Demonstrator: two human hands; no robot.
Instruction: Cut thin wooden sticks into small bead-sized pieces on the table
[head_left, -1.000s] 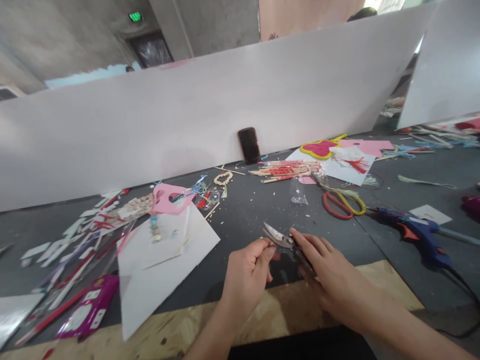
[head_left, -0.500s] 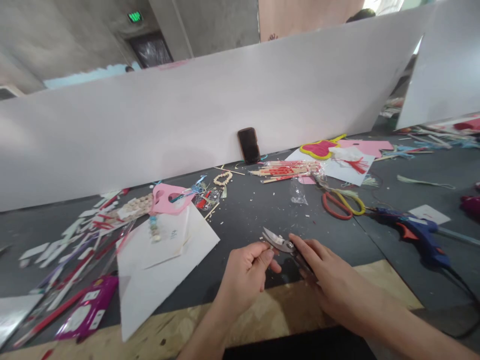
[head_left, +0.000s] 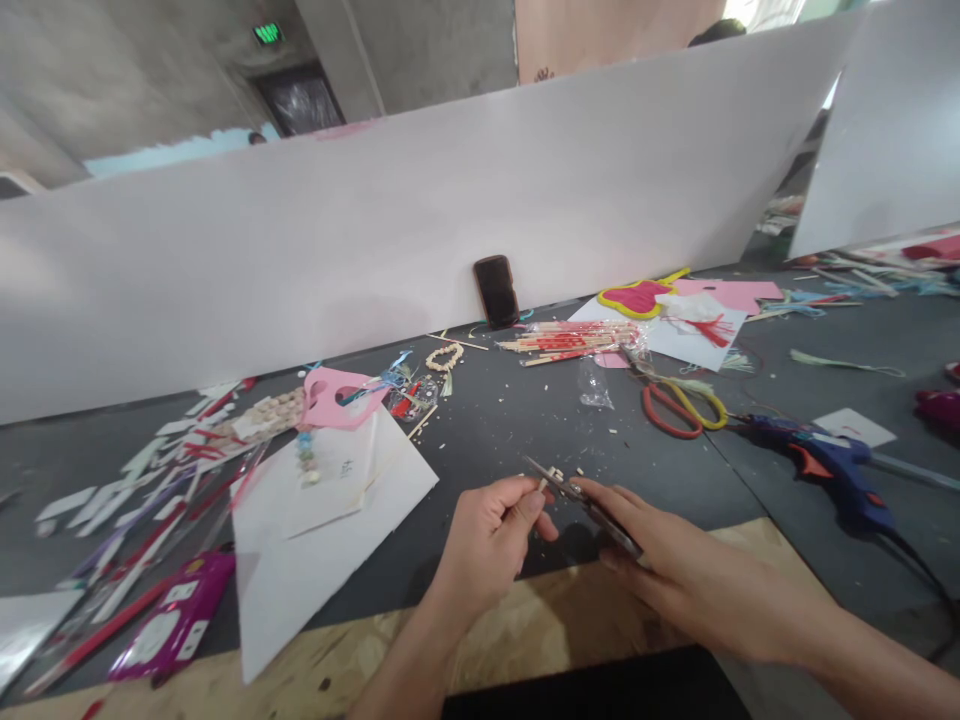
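My right hand (head_left: 660,540) is wrapped round the dark handles of a pair of pruning shears (head_left: 596,508). Their metal blades point up and left, seen nearly edge-on. Thumb and forefinger of my left hand (head_left: 495,530) pinch a thin pale stick (head_left: 542,485), whose short end shows right at the blades; the fingers cover the rest. Small pale cut pieces (head_left: 556,473) lie just beyond the blades on the dark tabletop (head_left: 487,440).
Red-and-yellow-handled scissors (head_left: 684,408) and a blue glue gun (head_left: 821,460) lie to the right. Behind are bundled sticks in plastic (head_left: 574,342) and a phone (head_left: 496,290) against a white partition (head_left: 360,240). White sheets (head_left: 285,580) and scattered strips (head_left: 127,520) cover the left.
The shears have turned in my right hand, so the blades show narrower, and their tip has dropped slightly. Their handles show more. My left hand has barely moved.
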